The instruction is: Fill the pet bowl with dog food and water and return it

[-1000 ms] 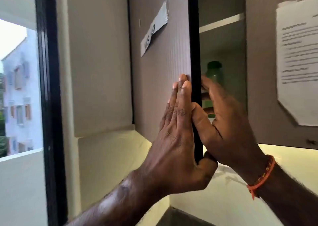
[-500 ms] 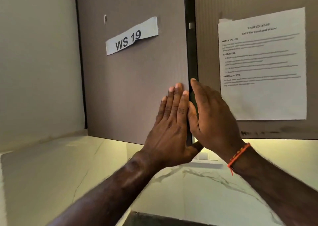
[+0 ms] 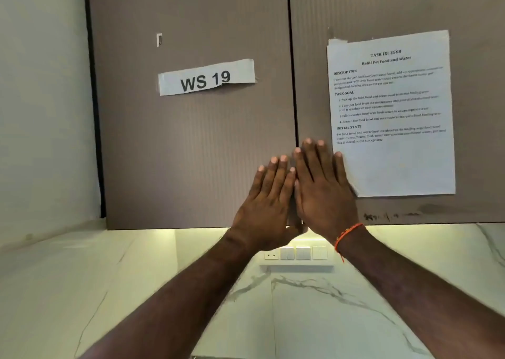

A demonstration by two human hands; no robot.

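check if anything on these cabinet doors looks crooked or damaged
The WS 19 label sits tilted with a torn lower edge. The task sheet hangs slightly askew. Dark scuffs mark the right door near its bottom edge.

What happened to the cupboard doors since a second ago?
Both doors swung shut, hiding the shelf and green bottle. The left hand rests flat on the left door; the right hand, which curled round a door edge, now lies flat on the right door. The WS 19 label and task sheet stayed put.
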